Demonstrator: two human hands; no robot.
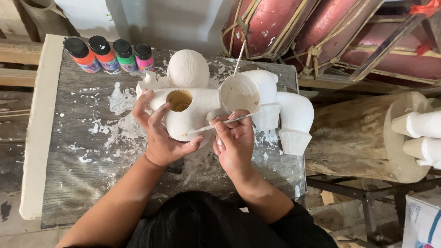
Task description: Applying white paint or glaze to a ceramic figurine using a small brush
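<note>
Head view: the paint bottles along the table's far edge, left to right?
orange paint bottle → red-orange paint bottle → green paint bottle → pink paint bottle. All four have black caps and stand upright in a row.

Brush [220, 124] on white figure [193, 115]

Head view. Left hand [158, 133], centre frame: palm down, fingers [158, 115] spread and curved in a steadying hold. Right hand [234, 140], just right of centre: fingers pinched together in a pen-like grip. Both bare forearms rise from the lower edge, converging.
</note>
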